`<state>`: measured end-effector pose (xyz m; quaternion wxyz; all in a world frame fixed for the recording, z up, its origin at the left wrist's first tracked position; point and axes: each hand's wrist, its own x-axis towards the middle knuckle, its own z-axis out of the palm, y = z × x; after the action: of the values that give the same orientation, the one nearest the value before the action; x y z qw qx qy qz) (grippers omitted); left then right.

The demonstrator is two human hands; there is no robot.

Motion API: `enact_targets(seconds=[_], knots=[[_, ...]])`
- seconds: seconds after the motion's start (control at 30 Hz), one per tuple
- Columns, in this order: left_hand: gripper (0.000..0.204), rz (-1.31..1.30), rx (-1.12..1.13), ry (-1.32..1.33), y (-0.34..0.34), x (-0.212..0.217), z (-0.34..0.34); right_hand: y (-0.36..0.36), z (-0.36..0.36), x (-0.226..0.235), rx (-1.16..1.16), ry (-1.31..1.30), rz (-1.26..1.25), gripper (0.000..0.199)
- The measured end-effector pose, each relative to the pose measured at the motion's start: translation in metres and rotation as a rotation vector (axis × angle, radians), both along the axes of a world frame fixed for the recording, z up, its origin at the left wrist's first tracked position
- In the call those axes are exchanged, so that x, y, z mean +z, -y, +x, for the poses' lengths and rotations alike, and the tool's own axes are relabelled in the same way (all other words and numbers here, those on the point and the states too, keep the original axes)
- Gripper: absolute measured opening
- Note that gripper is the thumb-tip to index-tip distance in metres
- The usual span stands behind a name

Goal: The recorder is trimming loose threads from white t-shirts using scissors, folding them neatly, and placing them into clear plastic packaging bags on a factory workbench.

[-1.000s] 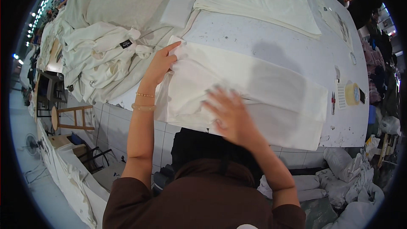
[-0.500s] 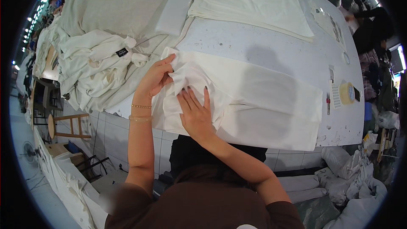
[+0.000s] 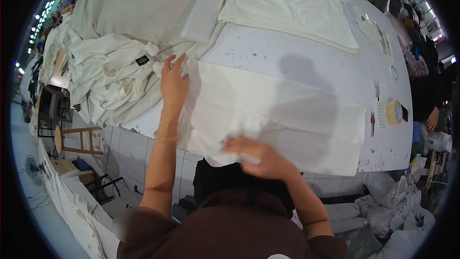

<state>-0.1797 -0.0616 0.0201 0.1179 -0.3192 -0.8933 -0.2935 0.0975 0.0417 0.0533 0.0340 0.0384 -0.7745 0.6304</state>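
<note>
A white garment (image 3: 302, 93) lies spread before me, with two long parts like trouser legs reaching to the right. At its far left corner is my left hand (image 3: 175, 82), fingers stretched and apart, touching the cloth beside a pile of cream garments (image 3: 112, 67). My right hand (image 3: 263, 157) is over the near edge of the white garment, close to my body. Motion smears its fingers, and some white cloth shows among them; whether they grip it I cannot make out.
Folded white cloth (image 3: 287, 9) lies at the table's far side, near a pale wrapped block (image 3: 203, 12). On the right are a tape roll (image 3: 394, 112), red-handled snips (image 3: 372, 123) and a dark phone-like object (image 3: 405, 112). A wooden stool (image 3: 79, 140) stands at left; another person's hand (image 3: 432, 119) shows far right.
My right hand has moved from the garment's middle toward its near edge. The left hand has shifted to the far left corner. The bunched cloth between them now lies flatter.
</note>
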Motion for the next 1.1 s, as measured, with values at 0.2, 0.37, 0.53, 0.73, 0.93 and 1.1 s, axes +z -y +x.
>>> enact_targets(seconds=[0.2, 0.37, 0.53, 0.73, 0.93, 1.1], knots=[[0.017, 0.126, -0.610, 0.752, 0.036, 0.032, 0.055, -0.052, 0.012, -0.018, -0.393, -0.125, 0.830, 0.042], [0.027, 0.162, -0.646, 1.062, 0.048, 0.016, 0.051, -0.053, -0.029, -0.057, -0.528, -0.102, 0.299, 0.019], [0.034, 0.171, -0.427, 1.171, 0.049, 0.002, 0.037, -0.076, -0.063, -0.075, -1.014, 0.092, 0.097, 0.017], [0.038, 0.209, -0.373, 1.055, 0.042, -0.006, 0.050, -0.072, -0.051, -0.057, -0.800, 0.094, 0.111, 0.036], [0.029, 0.254, -0.299, 0.914, 0.032, -0.012, 0.054, -0.098, -0.075, -0.027, -0.394, 0.347, 0.229, 0.041], [0.023, 0.458, -0.303, 0.781, 0.021, -0.003, 0.061, -0.121, -0.082, -0.021, -0.111, 0.545, 0.353, 0.042]])
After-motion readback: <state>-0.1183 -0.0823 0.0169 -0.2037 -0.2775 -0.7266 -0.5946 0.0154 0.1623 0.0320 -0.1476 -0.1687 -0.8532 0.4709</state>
